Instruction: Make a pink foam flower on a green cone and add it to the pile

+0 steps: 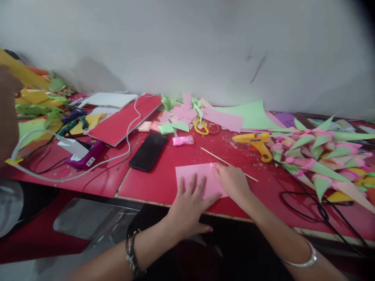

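A sheet of pink paper (187,173) lies flat at the front edge of the red table. My left hand (190,203) rests on it, palm down with fingers spread. At the sheet's upper right corner my right hand (231,181) is closed, its fingertips on the paper. A small brighter pink bit shows at those fingertips; the fingers partly hide it. Just beyond my right hand lies a thin wooden stick (215,155). A yellow glue gun (255,143) lies on its side farther right.
A black phone (148,151), a pink packet (183,140) and yellow-handled scissors (201,128) lie beyond the paper. Paper cone flowers (318,150) pile up at right, near the glue gun's black cord (293,193). A purple power strip (88,156) and white cable stand left, beside another person's arm (8,117).
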A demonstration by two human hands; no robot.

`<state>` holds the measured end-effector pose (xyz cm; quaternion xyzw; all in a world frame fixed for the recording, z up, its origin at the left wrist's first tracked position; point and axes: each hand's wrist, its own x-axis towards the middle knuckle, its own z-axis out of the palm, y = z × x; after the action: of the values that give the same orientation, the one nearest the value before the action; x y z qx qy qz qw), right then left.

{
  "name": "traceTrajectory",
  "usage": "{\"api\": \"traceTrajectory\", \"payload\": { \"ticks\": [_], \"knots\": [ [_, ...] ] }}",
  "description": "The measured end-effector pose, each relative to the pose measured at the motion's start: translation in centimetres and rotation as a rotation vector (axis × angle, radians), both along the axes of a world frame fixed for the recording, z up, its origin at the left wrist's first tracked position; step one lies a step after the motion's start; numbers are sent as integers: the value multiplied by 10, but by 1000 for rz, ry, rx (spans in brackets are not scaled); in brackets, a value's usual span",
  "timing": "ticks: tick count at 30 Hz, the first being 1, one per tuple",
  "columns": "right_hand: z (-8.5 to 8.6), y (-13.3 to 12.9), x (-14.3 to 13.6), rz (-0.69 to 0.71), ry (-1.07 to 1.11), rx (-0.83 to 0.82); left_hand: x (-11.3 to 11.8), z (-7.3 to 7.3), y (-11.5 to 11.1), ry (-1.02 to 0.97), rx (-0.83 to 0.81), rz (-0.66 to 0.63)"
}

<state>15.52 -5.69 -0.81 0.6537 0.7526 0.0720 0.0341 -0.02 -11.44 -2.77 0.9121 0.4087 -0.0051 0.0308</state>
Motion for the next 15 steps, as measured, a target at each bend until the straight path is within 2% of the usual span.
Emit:
{"api": "traceTrajectory", "payload": {
  "ticks": [8, 11, 15],
  "knots": [
    [0, 0, -2, -14, 3, 7, -6, 0, 1, 9, 47, -42],
    [0, 0, -2, -15, 5, 4, -17, 3, 0, 24, 43, -78],
    [1, -1, -2, -14, 17, 4, -37, 12, -6, 51, 47, -61]
  ]
}}
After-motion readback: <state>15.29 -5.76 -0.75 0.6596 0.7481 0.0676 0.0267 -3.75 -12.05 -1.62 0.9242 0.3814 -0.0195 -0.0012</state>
